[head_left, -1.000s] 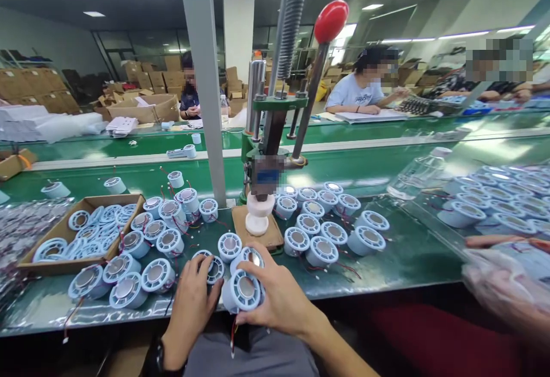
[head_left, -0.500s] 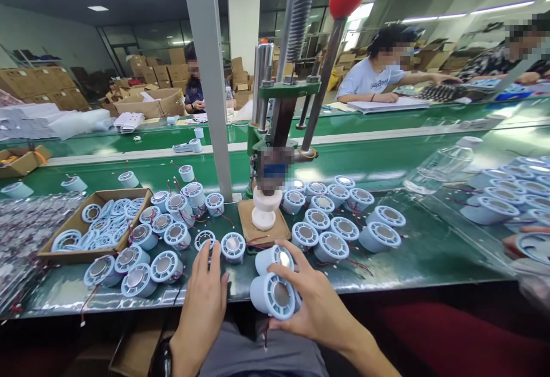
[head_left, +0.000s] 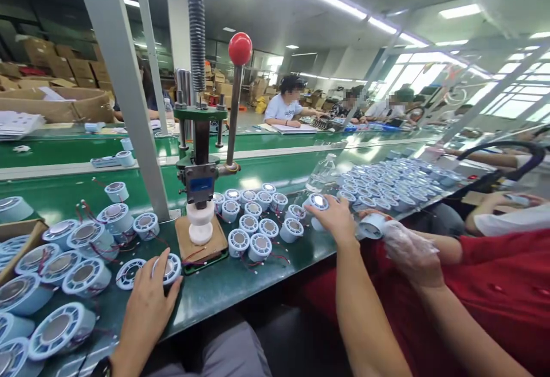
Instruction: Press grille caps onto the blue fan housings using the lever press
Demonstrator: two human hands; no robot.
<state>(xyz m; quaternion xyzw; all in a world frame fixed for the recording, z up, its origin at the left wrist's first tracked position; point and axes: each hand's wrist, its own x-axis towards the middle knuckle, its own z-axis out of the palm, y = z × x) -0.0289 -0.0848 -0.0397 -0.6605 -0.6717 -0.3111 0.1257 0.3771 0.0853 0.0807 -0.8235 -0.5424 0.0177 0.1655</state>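
Note:
My left hand lies on the bench with its fingers stretched out, index finger and thumb beside a light-blue round housing with a slotted rim and silver disc. A slotted blue ring part is just left of its fingertips. Far to the right, my right hand is closed round another blue housing, silver face up, at the bench edge. Whether a second one is under that hand I cannot tell. A green hand press with a red-knobbed lever stands between my hands, white round blocks below its ram.
Several wired blue housings stand right of the press, more crowd the left side, and a dense group fills the far right. A clear bottle lies behind. Close by, a co-worker's gloved hand holds a blue housing.
My view has swung right. My right hand has moved from in front of the press, where it held two blue housings, far right toward the co-worker. My left hand stays near the same housings.

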